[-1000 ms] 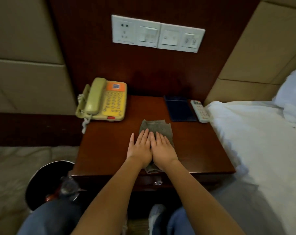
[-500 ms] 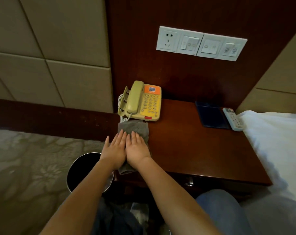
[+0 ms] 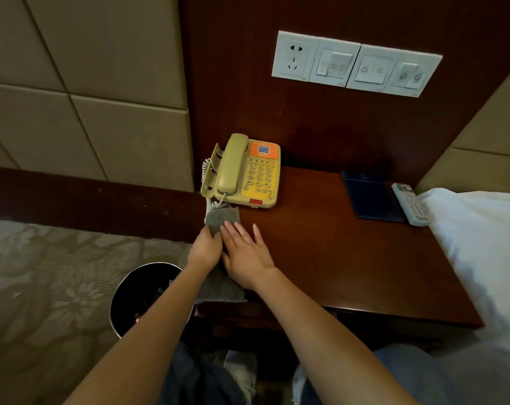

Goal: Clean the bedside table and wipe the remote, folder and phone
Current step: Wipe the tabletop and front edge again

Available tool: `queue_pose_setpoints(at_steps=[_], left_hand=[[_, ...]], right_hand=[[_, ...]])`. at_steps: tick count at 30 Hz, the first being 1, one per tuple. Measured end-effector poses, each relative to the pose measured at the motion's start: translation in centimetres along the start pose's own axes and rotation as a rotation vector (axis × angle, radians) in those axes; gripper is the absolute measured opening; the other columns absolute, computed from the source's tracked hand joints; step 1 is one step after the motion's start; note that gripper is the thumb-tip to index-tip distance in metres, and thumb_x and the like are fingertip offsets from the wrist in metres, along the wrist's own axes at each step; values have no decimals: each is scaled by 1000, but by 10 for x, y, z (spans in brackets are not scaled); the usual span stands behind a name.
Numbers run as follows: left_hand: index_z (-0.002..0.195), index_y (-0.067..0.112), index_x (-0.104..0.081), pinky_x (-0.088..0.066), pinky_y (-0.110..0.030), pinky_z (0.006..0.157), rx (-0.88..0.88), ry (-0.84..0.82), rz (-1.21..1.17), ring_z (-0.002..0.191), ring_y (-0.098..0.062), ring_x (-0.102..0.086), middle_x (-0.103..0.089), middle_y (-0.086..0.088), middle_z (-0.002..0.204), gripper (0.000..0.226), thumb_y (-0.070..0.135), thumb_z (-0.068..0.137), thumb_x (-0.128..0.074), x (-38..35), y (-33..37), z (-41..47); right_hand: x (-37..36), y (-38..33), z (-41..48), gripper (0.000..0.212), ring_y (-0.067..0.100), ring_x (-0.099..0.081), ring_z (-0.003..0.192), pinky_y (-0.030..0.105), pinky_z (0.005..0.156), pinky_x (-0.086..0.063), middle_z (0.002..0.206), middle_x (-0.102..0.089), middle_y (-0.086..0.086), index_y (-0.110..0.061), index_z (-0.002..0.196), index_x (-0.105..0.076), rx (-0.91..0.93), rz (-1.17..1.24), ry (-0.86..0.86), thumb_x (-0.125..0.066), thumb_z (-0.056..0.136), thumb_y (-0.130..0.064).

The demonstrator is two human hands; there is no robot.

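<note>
A grey cloth (image 3: 222,218) lies at the left edge of the dark wooden bedside table (image 3: 335,258), just in front of the yellow phone (image 3: 248,173), and hangs over the table's front. My left hand (image 3: 205,248) grips the cloth at the table's left edge with its fingers curled. Beside it, my right hand (image 3: 246,252) lies flat with its fingers spread, partly on the cloth and partly on the wood. A dark blue folder (image 3: 370,197) and a white remote (image 3: 410,204) lie at the table's back right, away from both hands.
A black bin (image 3: 142,296) stands on the carpet left of the table, below my left forearm. A white bed (image 3: 482,244) borders the table's right side. A white switch and socket panel (image 3: 356,64) is on the wooden wall above.
Both hands slid the cloth from the table's middle to its left edge near the phone. My left hand's fingers went from flat to curled on the cloth, and my right fingers spread.
</note>
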State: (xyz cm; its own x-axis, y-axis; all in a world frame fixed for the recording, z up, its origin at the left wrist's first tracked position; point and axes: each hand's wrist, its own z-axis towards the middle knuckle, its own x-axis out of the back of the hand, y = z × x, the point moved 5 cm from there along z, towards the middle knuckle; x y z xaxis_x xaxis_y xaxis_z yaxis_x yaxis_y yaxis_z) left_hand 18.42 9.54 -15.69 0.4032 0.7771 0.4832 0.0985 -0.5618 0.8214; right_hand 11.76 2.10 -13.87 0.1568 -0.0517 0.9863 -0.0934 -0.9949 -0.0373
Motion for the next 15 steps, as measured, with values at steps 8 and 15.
queue_pose_setpoints(at_steps=[8,15], left_hand=[[92,6,-52,-38,-30,63,5,-32,-102,82,-21,-51,-53,-7,81,24,18,101,-33,-4,4,34],[95,7,-52,-38,-27,61,-6,-49,-141,73,-15,-49,-53,-6,83,27,19,102,-30,-2,9,31]], right_hand=[[-2,-1,31,61,16,19,146,55,110,20,160,15,1,-14,152,10,-95,-81,-25,-12,101,-40],[0,-7,33,63,21,18,146,57,110,18,160,14,7,-10,152,10,-134,-128,-50,-13,101,-38]])
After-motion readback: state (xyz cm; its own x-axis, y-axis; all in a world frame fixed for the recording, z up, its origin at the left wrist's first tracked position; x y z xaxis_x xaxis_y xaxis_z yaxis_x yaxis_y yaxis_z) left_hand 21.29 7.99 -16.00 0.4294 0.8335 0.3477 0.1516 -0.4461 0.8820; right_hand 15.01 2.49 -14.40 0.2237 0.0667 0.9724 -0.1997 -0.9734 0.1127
